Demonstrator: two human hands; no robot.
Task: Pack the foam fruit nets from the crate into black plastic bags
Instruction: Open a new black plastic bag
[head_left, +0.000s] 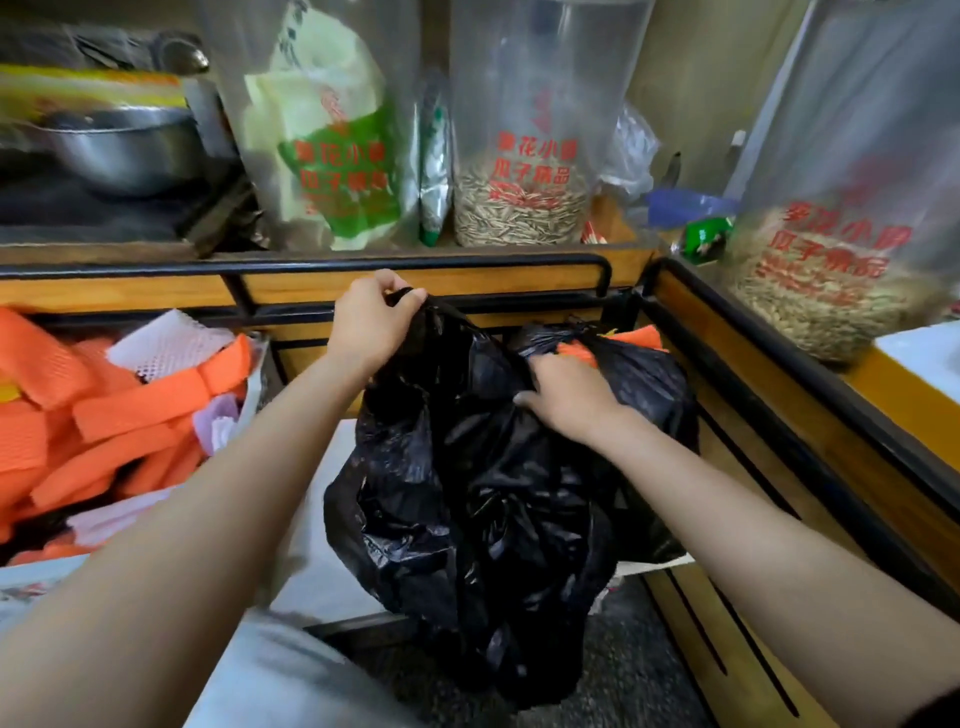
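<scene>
With the left hand (371, 325) pinching the bag (478, 467) rim at frame centre, the right hand (566, 397), fingers curled in, should push nets (130, 410) deep, more waiting at left.

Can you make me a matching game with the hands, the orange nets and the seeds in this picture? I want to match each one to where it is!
Things:
1. left hand
2. right hand
3. orange foam nets
4. sunflower seeds

Places:
A. in a clear bag on the shelf
B. piled in the crate on the left
C. gripping the top of the black plastic bag
D. pressed on the bag's side

Pairs: 1-C, 2-D, 3-B, 4-A
</scene>
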